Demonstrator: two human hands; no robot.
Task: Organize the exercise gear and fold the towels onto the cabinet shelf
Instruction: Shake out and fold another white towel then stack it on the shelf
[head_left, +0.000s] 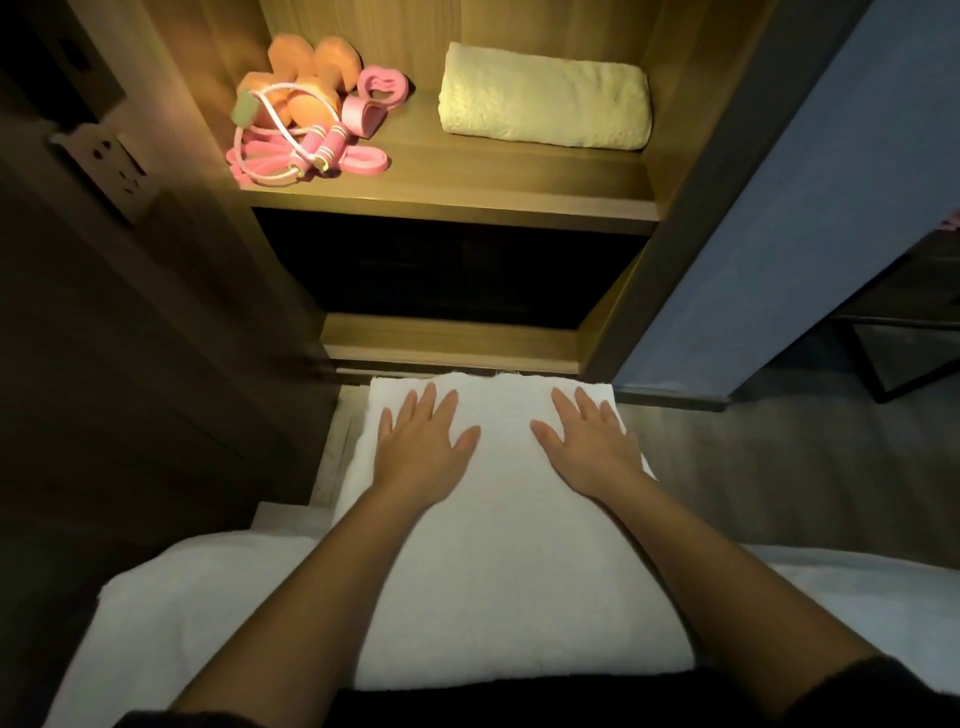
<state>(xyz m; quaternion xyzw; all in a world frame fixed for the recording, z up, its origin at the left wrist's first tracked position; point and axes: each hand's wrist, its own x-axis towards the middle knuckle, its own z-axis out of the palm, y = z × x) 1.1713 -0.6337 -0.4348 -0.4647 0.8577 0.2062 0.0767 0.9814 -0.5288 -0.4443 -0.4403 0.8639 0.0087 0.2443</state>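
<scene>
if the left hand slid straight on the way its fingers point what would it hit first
Past the far edge of the white towel, the left hand would probably meet the cabinet's wooden base board, though the depth between them is unclear.

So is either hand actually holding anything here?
No. The left hand and right hand lie flat, fingers spread, on the white towel.

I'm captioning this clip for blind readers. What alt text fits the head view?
The left hand and right hand rest flat on a white towel before an open wooden cabinet. Its lit shelf holds orange dumbbells, a pink jump rope and a folded yellow towel.
</scene>
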